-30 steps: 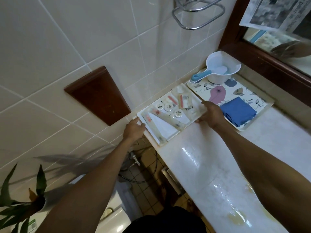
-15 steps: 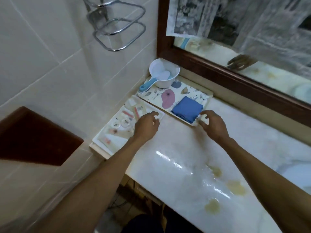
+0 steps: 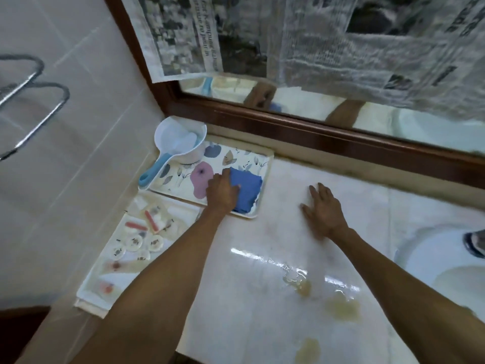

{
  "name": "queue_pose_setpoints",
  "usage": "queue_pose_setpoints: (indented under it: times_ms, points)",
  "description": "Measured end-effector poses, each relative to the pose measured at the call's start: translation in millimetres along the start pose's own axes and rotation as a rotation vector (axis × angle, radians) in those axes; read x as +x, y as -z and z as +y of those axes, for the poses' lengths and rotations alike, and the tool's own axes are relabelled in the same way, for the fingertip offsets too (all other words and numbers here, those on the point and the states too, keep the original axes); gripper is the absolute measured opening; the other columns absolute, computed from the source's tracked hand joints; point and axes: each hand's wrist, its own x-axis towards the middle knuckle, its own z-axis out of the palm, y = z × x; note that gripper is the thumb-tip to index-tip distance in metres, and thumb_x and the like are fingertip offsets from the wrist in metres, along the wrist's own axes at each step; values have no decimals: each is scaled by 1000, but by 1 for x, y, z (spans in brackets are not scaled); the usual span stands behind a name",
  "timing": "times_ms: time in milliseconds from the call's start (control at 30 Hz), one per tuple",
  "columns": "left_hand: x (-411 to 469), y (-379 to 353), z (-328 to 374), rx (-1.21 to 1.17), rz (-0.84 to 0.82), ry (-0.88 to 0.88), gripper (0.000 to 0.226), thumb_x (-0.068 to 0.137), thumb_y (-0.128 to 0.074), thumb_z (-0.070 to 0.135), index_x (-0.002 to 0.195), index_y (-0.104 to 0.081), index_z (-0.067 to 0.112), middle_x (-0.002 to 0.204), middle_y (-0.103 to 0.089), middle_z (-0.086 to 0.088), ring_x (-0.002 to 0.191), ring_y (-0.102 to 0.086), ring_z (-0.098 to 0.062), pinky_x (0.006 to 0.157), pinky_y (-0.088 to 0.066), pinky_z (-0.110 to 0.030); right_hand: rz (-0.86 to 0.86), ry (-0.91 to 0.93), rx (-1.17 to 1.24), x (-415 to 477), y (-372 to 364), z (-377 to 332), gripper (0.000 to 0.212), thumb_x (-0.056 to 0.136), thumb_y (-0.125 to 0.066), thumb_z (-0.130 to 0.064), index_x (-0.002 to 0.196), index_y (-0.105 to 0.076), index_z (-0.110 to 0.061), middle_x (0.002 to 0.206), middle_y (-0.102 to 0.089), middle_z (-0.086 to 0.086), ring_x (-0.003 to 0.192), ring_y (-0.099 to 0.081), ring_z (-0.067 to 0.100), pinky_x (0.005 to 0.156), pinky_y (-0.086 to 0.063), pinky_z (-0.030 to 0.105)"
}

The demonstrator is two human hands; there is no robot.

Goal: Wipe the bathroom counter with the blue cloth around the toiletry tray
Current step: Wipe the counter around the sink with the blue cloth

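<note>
The folded blue cloth lies on the right end of a floral tray near the back wall. My left hand sits on the cloth's left edge with the fingers curled onto it. My right hand lies flat on the pale marble counter to the right of the floral tray, fingers spread, holding nothing. The toiletry tray, with small round tins and sachets, rests at the counter's left end against the tiled wall, partly under my left forearm.
Yellowish wet stains mark the counter near its front. A white scoop with a blue handle stands on the floral tray's left end. A white sink is at the right. A wood-framed mirror covered with newspaper runs behind.
My left hand left the toiletry tray and moved right onto the blue cloth. My right hand moved away from the floral tray and lies flat on the counter. The view turned right.
</note>
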Motion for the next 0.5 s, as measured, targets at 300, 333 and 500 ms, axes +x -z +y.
queue_pose_setpoints:
  times_ms: [300, 333, 500]
  points:
    - [-21, 13, 72, -334, 105, -236, 35, 89, -58, 3, 120, -65, 17, 109, -66, -1, 96, -61, -19, 81, -47, -29, 39, 36, 67, -13, -16, 17, 73, 95, -9, -62, 158, -10, -25, 167, 1, 2, 154, 3, 19, 122, 1, 47]
    - [-24, 15, 86, -349, 96, -311, 35, 89, -59, 4, 121, -66, 16, 115, -67, 0, 98, -61, -17, 86, -49, -29, 41, 44, 58, -14, -16, 21, 74, 94, -7, -62, 158, -11, -26, 167, 0, 2, 154, 1, 19, 122, 0, 50]
    - [-37, 17, 148, -591, 93, -346, 28, 88, -68, 6, 114, -69, 17, 103, -69, 1, 86, -63, -11, 77, -51, -18, 50, -46, 88, -18, -5, 57, 72, 94, -8, -60, 158, -15, -28, 167, -3, 5, 154, -1, 22, 122, 0, 53]
